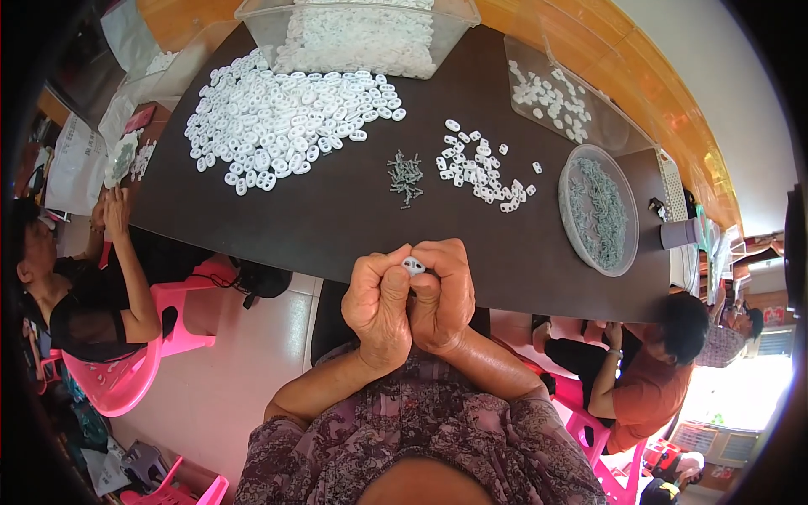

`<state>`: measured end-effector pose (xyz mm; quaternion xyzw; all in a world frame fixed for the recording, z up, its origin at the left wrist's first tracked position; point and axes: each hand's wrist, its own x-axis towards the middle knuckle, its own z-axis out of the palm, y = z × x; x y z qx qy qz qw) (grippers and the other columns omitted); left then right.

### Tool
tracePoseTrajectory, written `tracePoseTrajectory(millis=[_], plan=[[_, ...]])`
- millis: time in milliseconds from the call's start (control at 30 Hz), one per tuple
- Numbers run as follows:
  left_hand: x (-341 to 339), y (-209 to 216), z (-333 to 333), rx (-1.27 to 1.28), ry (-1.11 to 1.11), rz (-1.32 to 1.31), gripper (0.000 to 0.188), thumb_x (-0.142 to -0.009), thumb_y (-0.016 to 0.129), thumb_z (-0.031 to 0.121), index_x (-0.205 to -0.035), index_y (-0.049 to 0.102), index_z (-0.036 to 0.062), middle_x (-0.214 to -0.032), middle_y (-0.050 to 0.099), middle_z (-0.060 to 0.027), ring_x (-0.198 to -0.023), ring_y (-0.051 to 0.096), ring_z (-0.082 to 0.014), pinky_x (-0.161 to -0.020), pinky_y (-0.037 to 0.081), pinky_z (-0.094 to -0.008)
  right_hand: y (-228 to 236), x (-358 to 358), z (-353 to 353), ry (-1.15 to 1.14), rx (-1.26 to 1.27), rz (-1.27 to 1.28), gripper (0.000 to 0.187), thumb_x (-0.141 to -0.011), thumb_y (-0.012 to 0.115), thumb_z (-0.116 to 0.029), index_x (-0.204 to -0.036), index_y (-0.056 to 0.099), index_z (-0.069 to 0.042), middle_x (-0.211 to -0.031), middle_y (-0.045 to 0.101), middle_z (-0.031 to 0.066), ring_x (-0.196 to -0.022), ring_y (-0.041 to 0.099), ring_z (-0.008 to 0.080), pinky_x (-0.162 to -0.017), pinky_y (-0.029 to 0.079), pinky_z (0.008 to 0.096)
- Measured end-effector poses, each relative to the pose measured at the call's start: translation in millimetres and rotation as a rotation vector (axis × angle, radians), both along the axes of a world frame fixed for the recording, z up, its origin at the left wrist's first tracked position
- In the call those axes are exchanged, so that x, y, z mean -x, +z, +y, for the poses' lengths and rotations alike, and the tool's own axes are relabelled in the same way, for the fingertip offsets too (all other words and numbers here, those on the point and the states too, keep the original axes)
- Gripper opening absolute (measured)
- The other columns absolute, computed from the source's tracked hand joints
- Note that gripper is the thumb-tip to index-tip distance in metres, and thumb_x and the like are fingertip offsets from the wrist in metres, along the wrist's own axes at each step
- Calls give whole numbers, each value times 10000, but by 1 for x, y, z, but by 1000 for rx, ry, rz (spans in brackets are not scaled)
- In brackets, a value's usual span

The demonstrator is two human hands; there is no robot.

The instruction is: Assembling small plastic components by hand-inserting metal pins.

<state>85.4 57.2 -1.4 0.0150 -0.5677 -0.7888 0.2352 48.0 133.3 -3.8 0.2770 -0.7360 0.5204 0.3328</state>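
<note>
Between my two hands, just over the near table edge, is a small white oval plastic piece with holes (412,266). My left hand (379,303) pinches it from the left, thumb laid along its side. From the right, my right hand (443,295) closes on the same piece with bent fingers. Whether a pin sits in it is hidden by the fingers. Ahead lies a small heap of grey-green pins (405,175). Beside that, to the right, small white rounded pieces (480,168) are scattered. A large pile of white oval pieces (278,118) spreads at the far left.
A clear tub of white parts (362,38) stands at the back. On the right are a round dish of grey-green pins (599,210), a clear tray (551,101) and a grey cup (678,234). People sit on pink chairs (118,370) at both sides.
</note>
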Motion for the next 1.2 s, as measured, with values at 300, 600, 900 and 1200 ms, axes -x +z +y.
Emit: tracePoseTrajectory(millis=[300, 600, 900, 1200], plan=[[9, -11, 2, 171, 88, 27, 199, -977, 508, 167, -1024, 583, -11, -794, 528, 16, -680, 446, -34, -602, 390, -180, -8, 7, 4, 21, -3, 32, 144, -864, 609, -40, -980, 539, 9, -870, 554, 146, -677, 522, 256, -563, 444, 338], [25, 4, -10, 106, -90, -117, 202, -946, 536, 72, -1108, 605, -27, -837, 606, -49, -709, 547, -82, -630, 458, -208, 19, 31, 38, -61, -44, -235, 106, -783, 668, 3, -863, 605, -24, -809, 606, 109, -658, 575, 221, -572, 465, 317], [54, -5, -40, 893, 158, 113, 220, -740, 669, -63, -935, 636, 34, -729, 555, -83, -634, 573, -233, -552, 451, -320, 106, 183, 134, -481, -239, 27, 79, -813, 638, -60, -865, 638, 0, -826, 646, 143, -748, 623, 255, -688, 478, 328], [74, 13, -39, 981, 131, 183, 212, -696, 690, -53, -876, 635, 45, -691, 525, -76, -618, 559, -249, -527, 438, -341, 103, 269, 172, -699, -726, -115, 110, -766, 624, -133, -846, 687, -91, -834, 673, 136, -822, 642, 330, -707, 486, 418]])
